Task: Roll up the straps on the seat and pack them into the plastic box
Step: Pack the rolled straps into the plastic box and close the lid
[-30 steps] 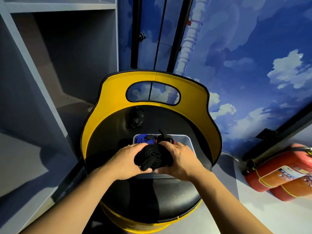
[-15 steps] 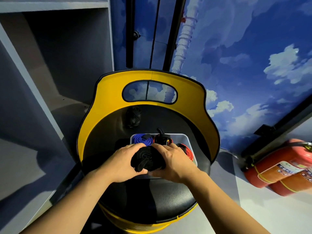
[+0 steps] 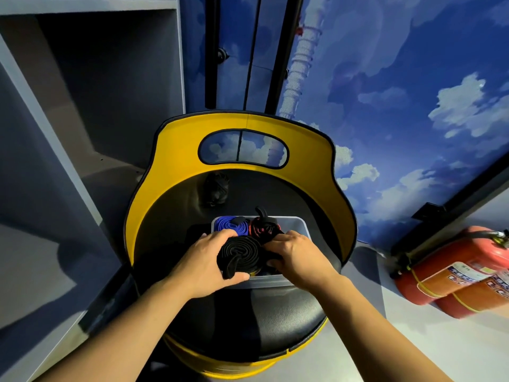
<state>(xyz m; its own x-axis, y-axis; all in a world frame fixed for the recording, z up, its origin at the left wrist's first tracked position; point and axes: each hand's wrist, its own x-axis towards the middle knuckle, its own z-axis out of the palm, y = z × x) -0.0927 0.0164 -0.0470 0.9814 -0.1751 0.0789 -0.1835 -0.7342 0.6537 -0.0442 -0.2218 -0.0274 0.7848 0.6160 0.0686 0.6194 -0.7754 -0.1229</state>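
My left hand (image 3: 205,264) and my right hand (image 3: 296,256) both curl round one rolled black strap (image 3: 242,256), left thumb under its loose tail, right fingers tucked against its right side. I hold the roll just over the near half of the clear plastic box (image 3: 301,226), which sits on the black seat (image 3: 264,323) of a yellow-backed chair (image 3: 176,161).

Inside the box, at 12 o'clock from my roll, lie two more rolls: one blue strap (image 3: 228,226) in the far left corner and one red-and-black strap (image 3: 263,227) beside it, its black tail sticking up above the rim. Whatever lies under my hands I cannot tell. The box's far right corner shows bare bottom, the only open room in it that I can see.

One more dark bundle (image 3: 216,187) rests on the seat at 12 o'clock, against the backrest, well apart from the box.

The curved yellow back closes off the seat from 9 through 12 to 3 o'clock; only the near edge at 6 o'clock is open, where my forearms come in. A grey shelf unit (image 3: 82,106) stands at 10 o'clock. Two red fire extinguishers (image 3: 451,271) lie at 3 o'clock on the floor, against the sky-painted wall (image 3: 399,78).
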